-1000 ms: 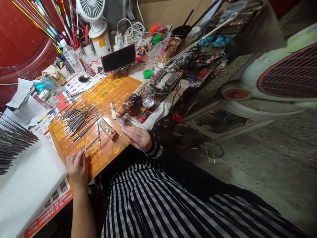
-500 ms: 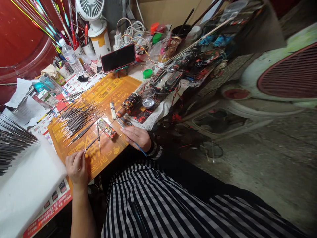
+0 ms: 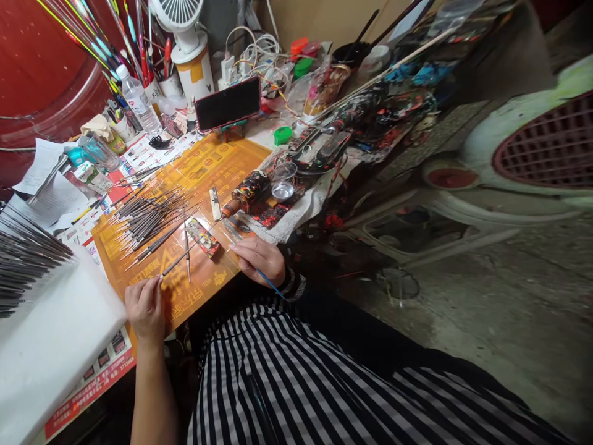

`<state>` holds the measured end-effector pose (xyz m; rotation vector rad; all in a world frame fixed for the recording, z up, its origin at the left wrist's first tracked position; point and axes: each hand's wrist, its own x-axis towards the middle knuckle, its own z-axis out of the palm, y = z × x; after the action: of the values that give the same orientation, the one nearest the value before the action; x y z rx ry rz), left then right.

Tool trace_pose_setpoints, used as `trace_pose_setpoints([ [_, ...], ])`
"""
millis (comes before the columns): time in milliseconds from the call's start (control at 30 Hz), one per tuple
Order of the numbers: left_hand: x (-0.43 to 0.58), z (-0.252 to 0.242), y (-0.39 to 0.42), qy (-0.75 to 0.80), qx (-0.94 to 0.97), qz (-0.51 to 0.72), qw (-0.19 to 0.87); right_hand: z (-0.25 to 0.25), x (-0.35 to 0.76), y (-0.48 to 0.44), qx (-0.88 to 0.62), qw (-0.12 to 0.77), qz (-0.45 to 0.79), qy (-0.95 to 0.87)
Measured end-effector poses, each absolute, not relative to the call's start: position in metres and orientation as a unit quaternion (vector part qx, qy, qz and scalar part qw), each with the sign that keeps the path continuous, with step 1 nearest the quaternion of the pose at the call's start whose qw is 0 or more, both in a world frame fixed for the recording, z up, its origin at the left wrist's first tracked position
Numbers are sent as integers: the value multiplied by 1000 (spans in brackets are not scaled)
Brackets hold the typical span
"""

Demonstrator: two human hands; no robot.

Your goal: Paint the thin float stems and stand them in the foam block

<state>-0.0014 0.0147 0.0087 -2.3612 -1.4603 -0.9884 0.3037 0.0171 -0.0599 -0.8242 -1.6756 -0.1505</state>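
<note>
My left hand (image 3: 145, 309) pinches a thin dark stick (image 3: 176, 262), which points up and to the right over an orange printed mat (image 3: 217, 167). My right hand (image 3: 258, 259) holds a fine brush with a blue handle (image 3: 269, 283), its tip hidden by my fingers. Between my hands lies a paint-spattered block (image 3: 202, 238), with a single needle-like stick (image 3: 187, 256) beside it. A heap of slim dark sticks (image 3: 152, 222) lies further left on the mat. A paint-marbled cylinder (image 3: 250, 191) rests beyond my right hand.
A white foam block (image 3: 55, 334) at lower left holds several dark sticks (image 3: 28, 253). Behind the mat stand a phone on a stand (image 3: 228, 104), a small fan (image 3: 178, 18) and a water bottle (image 3: 136, 93). A paint-stained cloth (image 3: 296, 210) lies right, above a concrete floor (image 3: 463, 296).
The whole view has shifted slightly as my head moved. Both hands stay almost in place, still holding the stick and the brush.
</note>
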Motion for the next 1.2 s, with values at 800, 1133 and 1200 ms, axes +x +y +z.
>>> trace_pose_setpoints([
  [800, 0, 6, 11, -491, -797, -343, 83, -59, 265, 7, -348, 552, -55, -756],
  [1133, 1, 6, 11, -489, -796, -347, 86, -62, 266, 6, -340, 556, -49, -756],
  [1200, 1, 6, 11, -489, -795, -348, 86, -64, 265, 7, -337, 558, -48, -757],
])
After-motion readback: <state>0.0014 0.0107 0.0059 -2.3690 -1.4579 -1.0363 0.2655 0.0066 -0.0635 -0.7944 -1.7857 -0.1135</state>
